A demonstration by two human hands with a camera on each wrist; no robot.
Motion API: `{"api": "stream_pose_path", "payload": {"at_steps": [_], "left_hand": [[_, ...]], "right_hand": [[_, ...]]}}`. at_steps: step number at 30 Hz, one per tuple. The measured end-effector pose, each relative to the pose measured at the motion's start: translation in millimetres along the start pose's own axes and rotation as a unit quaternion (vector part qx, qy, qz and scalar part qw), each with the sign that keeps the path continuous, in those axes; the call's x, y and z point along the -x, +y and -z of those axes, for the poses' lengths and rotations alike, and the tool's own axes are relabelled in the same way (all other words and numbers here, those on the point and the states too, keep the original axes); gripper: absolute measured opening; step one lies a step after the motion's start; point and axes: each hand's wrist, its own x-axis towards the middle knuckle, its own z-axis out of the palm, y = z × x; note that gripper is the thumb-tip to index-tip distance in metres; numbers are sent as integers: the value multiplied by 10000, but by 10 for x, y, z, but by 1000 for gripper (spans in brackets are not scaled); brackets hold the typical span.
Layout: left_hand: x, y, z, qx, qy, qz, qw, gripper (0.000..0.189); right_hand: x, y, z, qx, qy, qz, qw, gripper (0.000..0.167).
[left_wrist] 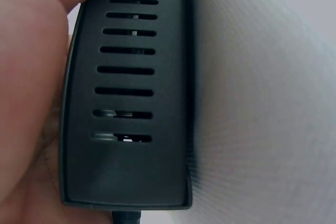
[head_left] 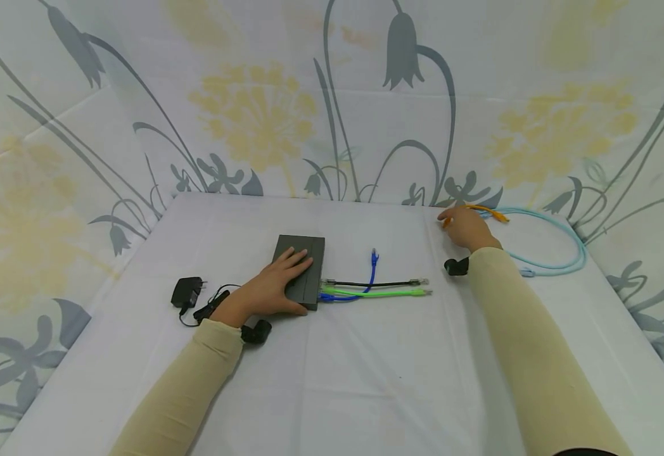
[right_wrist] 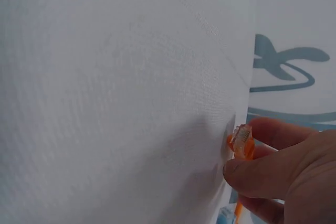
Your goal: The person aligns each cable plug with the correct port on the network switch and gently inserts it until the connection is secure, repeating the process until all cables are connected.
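Observation:
My left hand [head_left: 275, 285] rests with spread fingers on a dark grey network switch [head_left: 310, 278]. In the left wrist view, the vented side of the switch [left_wrist: 126, 171] faces the camera, with part of the hand [left_wrist: 26, 77] over its edge. At the far right of the table, my right hand [head_left: 469, 229] pinches an orange Ethernet cable [head_left: 494, 214]. The right wrist view shows the cable's clear plug [right_wrist: 242, 136] between thumb and fingers. Blue [head_left: 373, 272], black [head_left: 372, 283] and green [head_left: 389, 293] Ethernet cables run from the switch's right side.
A coiled light blue cable [head_left: 577, 244] lies beyond the right hand. Left of the switch sits a black power adapter [head_left: 186, 292] with its bundled cord [head_left: 209, 307]. The white-covered table [head_left: 366, 380] meets a floral curtain [head_left: 355, 126] at the back and sides.

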Motion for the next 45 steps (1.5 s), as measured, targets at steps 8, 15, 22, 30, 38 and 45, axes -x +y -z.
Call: {"api": "stream_pose_path", "payload": {"at_steps": [8,15,22,30,38,45], "left_hand": [[-4,25,-12,17,-30,-45,10000,103],[-19,26,-30,34,-37,-65,10000,104],[-24,27,-19,25,-14,-90,10000,104],[-20,20,-5,25,-31,-45,10000,104],[-24,16,1,8,-78,24,10000,104],[-16,3,1,11,-96,82,9999,104]], "right_hand": [[2,55,-13,238,-77,-26,9997,41],[51,48,7,461,17,-8,9989,34],[64,87,29,490,-6,-99,9987,34],[56,107,34,622,292,19,9976,34],[112,114,74,931,634,321,9931,30],[155,59,132,1115,930,652,9873,25]]}}
